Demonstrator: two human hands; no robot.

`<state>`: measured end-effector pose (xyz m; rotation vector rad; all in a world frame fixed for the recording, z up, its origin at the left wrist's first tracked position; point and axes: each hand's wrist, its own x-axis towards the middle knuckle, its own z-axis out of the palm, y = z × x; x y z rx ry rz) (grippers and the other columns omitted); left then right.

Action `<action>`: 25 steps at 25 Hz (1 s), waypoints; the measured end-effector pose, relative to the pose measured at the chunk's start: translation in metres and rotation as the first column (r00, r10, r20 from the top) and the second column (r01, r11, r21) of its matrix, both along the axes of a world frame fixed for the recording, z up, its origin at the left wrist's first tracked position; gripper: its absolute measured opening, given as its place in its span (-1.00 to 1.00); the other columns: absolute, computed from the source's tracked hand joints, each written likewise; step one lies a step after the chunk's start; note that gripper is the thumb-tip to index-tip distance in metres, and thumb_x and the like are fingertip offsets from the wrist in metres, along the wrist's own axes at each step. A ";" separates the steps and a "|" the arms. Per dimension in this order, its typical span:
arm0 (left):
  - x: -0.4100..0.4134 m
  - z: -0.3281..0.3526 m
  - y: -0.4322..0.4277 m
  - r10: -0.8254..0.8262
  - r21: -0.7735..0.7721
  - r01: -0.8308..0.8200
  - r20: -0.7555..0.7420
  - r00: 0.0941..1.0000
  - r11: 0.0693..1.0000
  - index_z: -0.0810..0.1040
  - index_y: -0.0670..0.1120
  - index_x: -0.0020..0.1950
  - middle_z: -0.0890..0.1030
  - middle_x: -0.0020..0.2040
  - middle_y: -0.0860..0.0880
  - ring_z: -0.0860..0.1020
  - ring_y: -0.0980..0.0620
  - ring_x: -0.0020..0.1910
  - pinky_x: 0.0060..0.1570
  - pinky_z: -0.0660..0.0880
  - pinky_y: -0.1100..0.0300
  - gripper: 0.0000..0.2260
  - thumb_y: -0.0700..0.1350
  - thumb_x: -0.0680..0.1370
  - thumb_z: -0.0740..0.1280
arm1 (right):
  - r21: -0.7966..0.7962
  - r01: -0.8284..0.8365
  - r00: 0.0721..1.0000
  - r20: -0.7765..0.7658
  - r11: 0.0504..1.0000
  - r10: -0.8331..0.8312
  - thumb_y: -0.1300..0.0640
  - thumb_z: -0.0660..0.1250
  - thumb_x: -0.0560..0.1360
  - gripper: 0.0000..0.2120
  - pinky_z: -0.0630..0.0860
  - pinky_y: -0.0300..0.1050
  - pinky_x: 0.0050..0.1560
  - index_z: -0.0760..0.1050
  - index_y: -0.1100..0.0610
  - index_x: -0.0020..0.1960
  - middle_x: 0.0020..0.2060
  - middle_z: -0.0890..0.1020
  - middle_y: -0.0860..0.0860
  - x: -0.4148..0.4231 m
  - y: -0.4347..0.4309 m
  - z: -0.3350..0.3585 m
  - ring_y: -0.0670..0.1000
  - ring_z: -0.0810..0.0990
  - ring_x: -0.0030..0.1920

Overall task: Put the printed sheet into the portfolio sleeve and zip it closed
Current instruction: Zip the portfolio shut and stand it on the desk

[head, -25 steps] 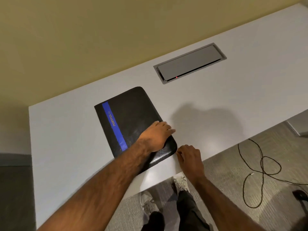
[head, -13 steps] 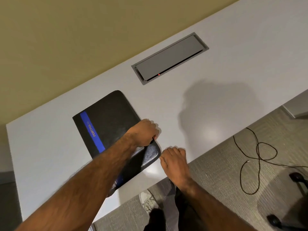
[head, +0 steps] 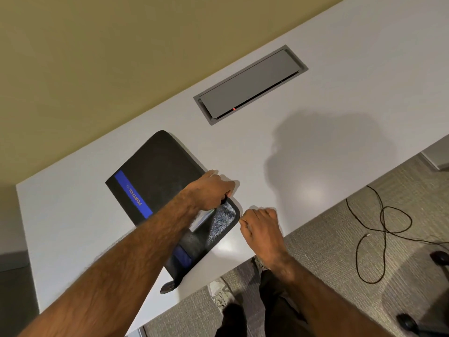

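portfolio sleeve (head: 158, 176) on table (head: 340, 69) | cable hatch (head: 250, 85) behind-right | cord (head: 381, 229) on floor

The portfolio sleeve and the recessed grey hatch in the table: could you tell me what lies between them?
Nothing: in the head view, only bare white table separates the portfolio sleeve from the grey hatch.

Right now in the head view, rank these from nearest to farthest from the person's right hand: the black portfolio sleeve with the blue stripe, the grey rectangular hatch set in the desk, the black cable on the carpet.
From the right hand:
1. Black portfolio sleeve, just left, its corner at the fingertips.
2. Black cable, right, on the carpet.
3. Grey hatch, farther back on the desk.
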<state>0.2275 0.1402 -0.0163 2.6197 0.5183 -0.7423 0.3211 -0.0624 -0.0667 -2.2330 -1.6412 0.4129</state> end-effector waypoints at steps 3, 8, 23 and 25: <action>-0.001 -0.012 -0.004 0.001 0.007 -0.002 0.016 1.000 1.000 0.33 -0.01 -0.05 0.40 -0.28 0.07 0.37 0.00 -0.14 0.55 -0.01 0.00 -0.73 -0.36 0.41 0.20 | -0.068 -0.009 0.996 -0.091 0.998 0.003 0.16 0.29 0.57 -0.88 0.47 0.04 0.03 0.50 0.04 -0.14 -0.38 0.50 -0.11 0.001 0.007 -0.001 -0.05 0.43 -0.39; -0.005 -0.030 -0.004 0.045 -0.002 -0.045 0.117 0.992 0.999 0.29 0.06 -0.16 0.35 -0.33 0.14 0.31 0.17 -0.30 0.47 0.16 0.00 -0.68 -0.38 0.37 0.21 | -0.103 0.008 0.991 -0.130 0.995 -0.021 0.06 0.31 0.59 -0.88 0.39 -0.04 0.05 0.61 0.00 -0.07 -0.17 0.67 -0.14 -0.012 -0.002 -0.007 -0.06 0.61 -0.10; -0.005 -0.018 -0.004 0.064 -0.081 -0.057 0.077 0.995 0.995 0.32 0.02 -0.08 0.33 -0.33 0.13 0.35 0.00 -0.24 0.51 0.03 -0.01 -0.63 -0.45 0.36 0.11 | 0.001 0.161 0.987 -0.002 0.987 -0.161 0.13 0.40 0.52 -0.94 0.40 -0.04 -0.12 0.55 0.00 -0.12 -0.33 0.57 -0.12 -0.028 -0.012 -0.001 -0.06 0.48 -0.29; -0.004 -0.019 -0.006 0.089 -0.087 -0.084 0.056 0.995 0.993 0.33 0.02 -0.08 0.35 -0.32 0.12 0.37 0.01 -0.20 0.56 -0.01 -0.05 -0.63 -0.45 0.38 0.12 | 0.025 0.172 0.985 -0.017 0.985 -0.172 0.15 0.40 0.52 -0.94 0.44 -0.03 -0.14 0.56 0.04 -0.12 -0.29 0.58 -0.09 -0.029 -0.014 -0.002 -0.03 0.50 -0.23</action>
